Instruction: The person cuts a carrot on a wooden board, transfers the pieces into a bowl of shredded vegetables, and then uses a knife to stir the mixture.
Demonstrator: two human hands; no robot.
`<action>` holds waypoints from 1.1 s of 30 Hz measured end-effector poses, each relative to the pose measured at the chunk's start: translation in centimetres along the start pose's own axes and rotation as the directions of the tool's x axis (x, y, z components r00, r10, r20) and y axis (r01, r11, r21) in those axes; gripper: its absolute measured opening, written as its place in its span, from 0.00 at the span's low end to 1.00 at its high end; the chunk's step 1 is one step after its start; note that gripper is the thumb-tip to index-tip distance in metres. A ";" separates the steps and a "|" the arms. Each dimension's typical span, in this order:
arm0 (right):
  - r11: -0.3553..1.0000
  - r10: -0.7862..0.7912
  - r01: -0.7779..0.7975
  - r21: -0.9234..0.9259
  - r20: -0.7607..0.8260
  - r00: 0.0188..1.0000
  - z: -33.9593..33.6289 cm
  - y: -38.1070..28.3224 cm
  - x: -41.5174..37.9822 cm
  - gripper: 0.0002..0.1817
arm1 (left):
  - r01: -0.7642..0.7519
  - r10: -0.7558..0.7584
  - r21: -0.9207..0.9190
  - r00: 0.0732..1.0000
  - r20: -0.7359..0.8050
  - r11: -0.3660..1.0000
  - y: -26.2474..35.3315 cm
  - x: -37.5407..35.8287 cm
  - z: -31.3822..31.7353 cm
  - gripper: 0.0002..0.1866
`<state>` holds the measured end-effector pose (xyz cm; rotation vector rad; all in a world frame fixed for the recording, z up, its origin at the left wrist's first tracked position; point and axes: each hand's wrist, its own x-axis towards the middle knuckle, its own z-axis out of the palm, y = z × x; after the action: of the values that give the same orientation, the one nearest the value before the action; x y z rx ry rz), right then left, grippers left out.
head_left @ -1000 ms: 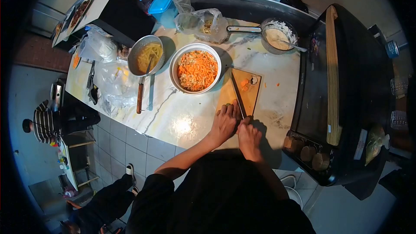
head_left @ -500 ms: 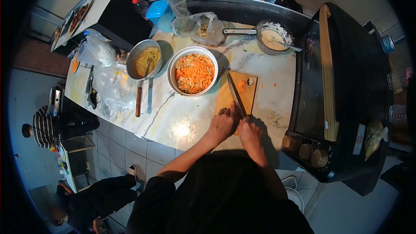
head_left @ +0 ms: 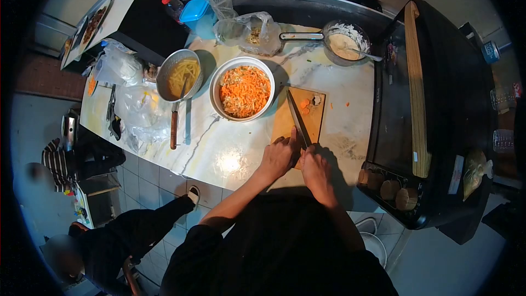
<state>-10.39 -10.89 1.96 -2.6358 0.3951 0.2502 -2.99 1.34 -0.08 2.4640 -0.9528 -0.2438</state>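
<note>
My right hand (head_left: 315, 165) is closed round the handle of a kitchen knife (head_left: 297, 114). Its long blade points away from me over a wooden cutting board (head_left: 313, 127). My left hand (head_left: 278, 158) rests at the board's near left edge with its fingers curled beside the blade. Something narrow and orange-tan shows at those fingertips, too small to tell if it is carrot or a finger. Small orange carrot pieces (head_left: 305, 103) and a pale brownish scrap (head_left: 316, 100) lie on the board right of the blade. Left of the board stands a white bowl (head_left: 215, 100) of shredded carrot mix.
A saucepan (head_left: 198, 79) with pale strips in liquid is at left, near plastic bags (head_left: 137, 109). Behind stand a pan of batter (head_left: 345, 44) with a spoon and a blue-lidded tub (head_left: 198, 17). A black oven (head_left: 449, 109) borders the right. Another person (head_left: 123, 230) is at lower left.
Both hands and the knife stay nearly in place on the board. The person at lower left has shifted, with one foot now nearer the table. My view has tilted slightly.
</note>
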 end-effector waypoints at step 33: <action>0.993 0.092 -0.105 -0.053 -0.207 0.974 1.6 1.0 -0.5 0.14 | -0.155 0.156 0.018 0.977 -0.144 0.988 -0.6 1.4 1.1 0.29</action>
<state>-11.34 -10.86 0.32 -2.7170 0.5961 0.0231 -1.94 0.35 -1.26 2.3609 -1.0768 -0.0079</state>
